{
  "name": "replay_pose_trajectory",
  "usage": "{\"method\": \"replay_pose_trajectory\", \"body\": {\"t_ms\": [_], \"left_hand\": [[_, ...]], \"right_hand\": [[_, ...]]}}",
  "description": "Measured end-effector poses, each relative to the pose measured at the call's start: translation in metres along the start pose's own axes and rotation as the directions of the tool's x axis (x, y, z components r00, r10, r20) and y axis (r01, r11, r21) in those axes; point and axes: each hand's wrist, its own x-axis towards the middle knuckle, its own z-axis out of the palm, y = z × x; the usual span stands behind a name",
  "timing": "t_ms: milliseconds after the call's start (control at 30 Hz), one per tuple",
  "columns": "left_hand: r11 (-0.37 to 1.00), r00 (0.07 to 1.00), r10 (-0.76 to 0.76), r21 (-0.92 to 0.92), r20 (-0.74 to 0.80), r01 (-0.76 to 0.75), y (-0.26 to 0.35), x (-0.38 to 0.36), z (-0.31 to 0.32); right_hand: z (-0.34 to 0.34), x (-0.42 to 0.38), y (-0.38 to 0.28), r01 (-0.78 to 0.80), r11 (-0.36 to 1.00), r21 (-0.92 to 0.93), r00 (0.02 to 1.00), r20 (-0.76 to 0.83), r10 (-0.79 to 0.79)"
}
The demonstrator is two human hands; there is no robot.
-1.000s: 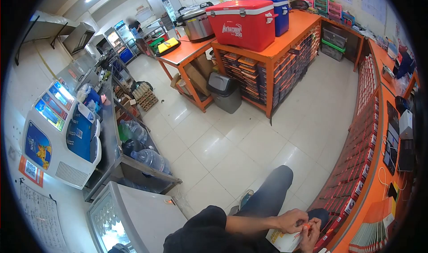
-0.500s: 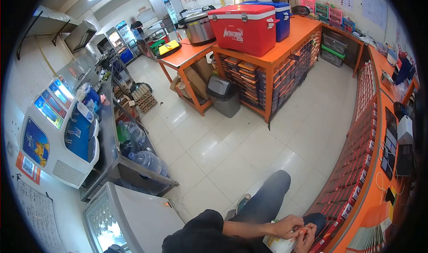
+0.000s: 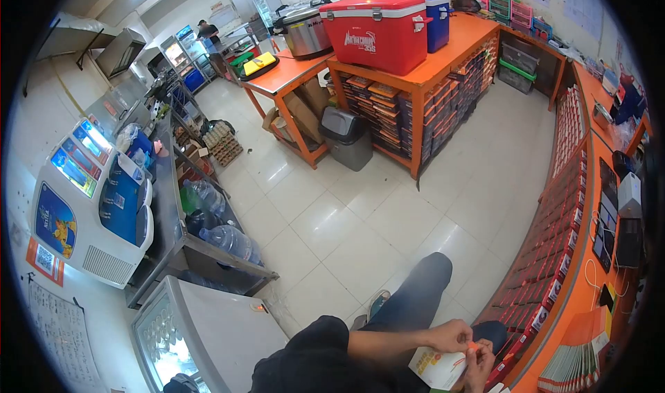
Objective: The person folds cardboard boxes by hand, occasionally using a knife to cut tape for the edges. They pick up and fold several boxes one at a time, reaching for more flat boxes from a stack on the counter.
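At the bottom right, over my lap, my left hand [image 3: 454, 335] and my right hand [image 3: 478, 367] meet with fingertips pinched together. Between them shows a small orange piece [image 3: 472, 347], partly covered by the fingers, and I cannot tell what it is. Just below my left hand lies a white printed carton or packet [image 3: 435, 368] with yellow and red markings. Its right end reaches close to my right hand.
At my right curves an orange counter [image 3: 554, 344] with a stack of leaflets [image 3: 575, 358] and red boxes below. Ahead stands an orange table [image 3: 415, 78] bearing a red cooler [image 3: 377, 36]. A white freezer [image 3: 228, 324] is at left. Farther back is a person [image 3: 206, 29].
My hands have shifted slightly up and right, still together. More of the white carton shows beneath them. The far person's posture has changed, and the view has tilted a little.
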Motion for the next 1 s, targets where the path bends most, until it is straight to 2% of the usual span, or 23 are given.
{"method": "replay_pose_trajectory", "body": {"t_ms": [33, 100, 167, 233, 300, 400, 433, 500, 533, 567, 600, 633, 667, 700, 767, 833, 900, 1000], "left_hand": [[1.000, 1.000, -0.005, -0.002, 0.003, 0.005, 0.000, 0.001, -0.002], [0.984, 1.000, -0.016, -0.177, -0.001, 0.016, -0.001, -0.001, -0.004], [0.970, 1.000, -0.013, -0.244, 0.012, 0.015, -0.003, -0.004, -0.004], [0.901, 0.998, -0.031, -0.431, 0.061, 0.054, -0.006, -0.005, -0.004], [0.888, 0.997, -0.031, -0.456, 0.077, 0.063, -0.008, -0.006, -0.003], [0.873, 0.995, -0.019, -0.484, 0.100, 0.065, -0.007, -0.008, -0.007], [0.868, 0.994, -0.011, -0.493, 0.113, 0.065, -0.007, -0.009, -0.009], [0.938, 0.997, 0.034, -0.347, 0.064, -0.009, -0.017, -0.009, -0.013], [0.952, 0.990, -0.130, -0.273, 0.054, 0.140, -0.026, -0.007, -0.015], [0.953, 0.998, -0.046, -0.298, 0.053, 0.060, -0.009, -0.009, -0.025], [0.931, 0.989, -0.119, -0.335, 0.084, 0.141, 0.003, -0.010, -0.030], [0.932, 0.992, -0.116, -0.340, 0.042, 0.124, 0.022, -0.014, -0.032], [0.943, 0.993, -0.092, -0.314, 0.074, 0.111, 0.030, -0.013, -0.037], [0.900, 0.986, -0.104, -0.410, 0.127, 0.148, 0.045, -0.014, -0.040], [0.872, 0.988, -0.066, -0.473, 0.140, 0.125, 0.057, -0.016, -0.040], [0.864, 0.982, -0.059, -0.485, 0.177, 0.139, 0.060, -0.016, -0.039], [0.878, 0.983, 0.021, -0.474, 0.182, 0.069, 0.064, -0.019, -0.037], [0.872, 0.982, 0.036, -0.486, 0.185, 0.060, 0.068, -0.017, -0.033]], "right_hand": [[0.000, 0.003, -0.004, -0.005, 1.000, 0.002, 1.000, -0.001, 0.005], [0.005, 0.011, -0.015, -0.096, 0.982, 0.164, 0.988, -0.103, 0.114], [0.008, 0.015, -0.026, -0.103, 0.967, 0.235, 0.987, -0.099, 0.129], [0.004, 0.018, -0.023, -0.150, 0.923, 0.355, 0.988, 0.022, 0.152], [0.006, 0.019, -0.020, -0.135, 0.930, 0.342, 0.991, 0.025, 0.135], [0.008, 0.023, -0.030, -0.235, 0.859, 0.454, 0.972, 0.089, 0.219], [0.009, 0.025, -0.029, -0.191, 0.887, 0.421, 0.981, 0.108, 0.161], [0.013, 0.024, -0.025, -0.130, 0.922, 0.365, 0.990, 0.091, 0.103], [0.014, 0.026, -0.041, -0.191, 0.923, 0.333, 0.981, 0.085, 0.172], [0.016, 0.028, -0.043, -0.211, 0.923, 0.323, 0.977, 0.063, 0.202], [0.014, 0.029, -0.046, -0.140, 0.926, 0.351, 0.990, 0.054, 0.129], [0.008, 0.032, -0.057, -0.089, 0.956, 0.279, 0.996, 0.045, 0.080], [0.006, 0.031, -0.056, -0.046, 0.934, 0.354, 0.999, 0.036, 0.035], [0.003, 0.030, -0.065, -0.029, 0.930, 0.365, 1.000, 0.017, 0.025], [0.003, 0.025, -0.084, -0.073, 0.908, 0.412, 0.996, -0.021, 0.090], [-0.002, 0.025, -0.093, -0.018, 0.886, 0.464, 1.000, 0.002, 0.019], [0.001, 0.016, -0.098, -0.018, 0.876, 0.483, 1.000, -0.013, 0.028], [-0.005, 0.011, -0.099, -0.024, 0.873, 0.487, 1.000, -0.001, 0.028]]}}
